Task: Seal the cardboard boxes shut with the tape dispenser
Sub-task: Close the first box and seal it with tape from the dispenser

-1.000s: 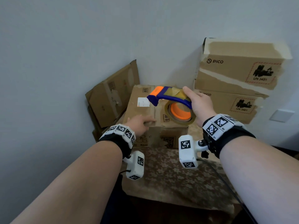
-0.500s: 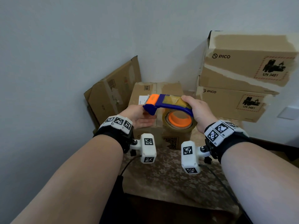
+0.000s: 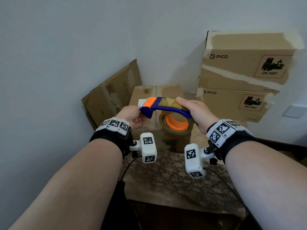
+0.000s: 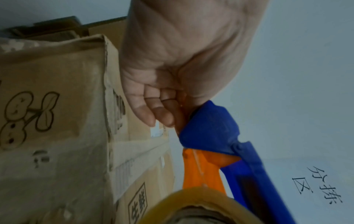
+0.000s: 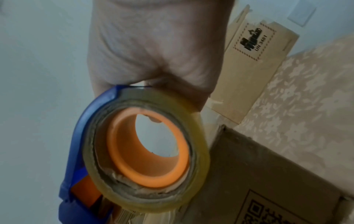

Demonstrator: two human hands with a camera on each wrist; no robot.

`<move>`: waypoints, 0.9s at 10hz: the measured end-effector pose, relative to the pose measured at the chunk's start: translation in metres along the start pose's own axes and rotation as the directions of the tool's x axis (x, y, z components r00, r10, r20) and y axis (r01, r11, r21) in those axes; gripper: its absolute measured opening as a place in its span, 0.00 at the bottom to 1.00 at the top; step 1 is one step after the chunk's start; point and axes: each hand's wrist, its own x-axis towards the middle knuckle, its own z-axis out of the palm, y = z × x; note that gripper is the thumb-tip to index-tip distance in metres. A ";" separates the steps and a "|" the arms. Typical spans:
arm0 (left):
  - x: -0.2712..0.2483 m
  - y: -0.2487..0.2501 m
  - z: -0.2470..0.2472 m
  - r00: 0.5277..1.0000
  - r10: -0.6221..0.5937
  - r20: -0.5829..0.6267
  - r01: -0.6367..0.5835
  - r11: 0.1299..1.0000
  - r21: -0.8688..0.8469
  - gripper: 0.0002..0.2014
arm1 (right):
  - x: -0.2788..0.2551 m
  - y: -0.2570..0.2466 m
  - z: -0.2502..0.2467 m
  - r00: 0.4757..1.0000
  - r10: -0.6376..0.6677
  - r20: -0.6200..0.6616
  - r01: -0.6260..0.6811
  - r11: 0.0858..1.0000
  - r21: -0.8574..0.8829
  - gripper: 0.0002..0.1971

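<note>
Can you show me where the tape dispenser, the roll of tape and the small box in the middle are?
tape dispenser [image 3: 171, 109], head view, blue frame.
roll of tape [image 5: 199, 148], right wrist view, clear outer winding.
small box [image 3: 167, 91], head view, top face.

Stacked boxes [image 3: 245, 90] block right; wall [image 3: 49, 63] hems left.

- tape dispenser [image 3: 166, 112] hides mid top seam of cardboard box [image 3: 159, 92]
- right hand [image 3: 196, 112] fingertips hidden behind dispenser
- top PICO box [image 3: 245, 58] cut by right edge
</note>
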 end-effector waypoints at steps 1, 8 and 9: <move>-0.002 0.004 -0.001 0.998 0.047 -0.038 -0.044 0.997 0.061 0.08 | -0.002 -0.012 -0.005 0.999 -0.014 0.041 0.016 0.999 -0.052 0.20; 0.012 -0.007 -0.046 0.937 0.224 -0.267 -0.130 0.935 0.330 0.11 | -0.023 -0.034 -0.037 0.999 0.007 0.048 0.006 0.965 -0.263 0.23; 0.006 -0.013 -0.048 0.944 0.188 -0.271 -0.088 0.936 0.342 0.16 | -0.023 -0.035 -0.035 0.998 0.011 0.058 0.007 0.953 -0.302 0.23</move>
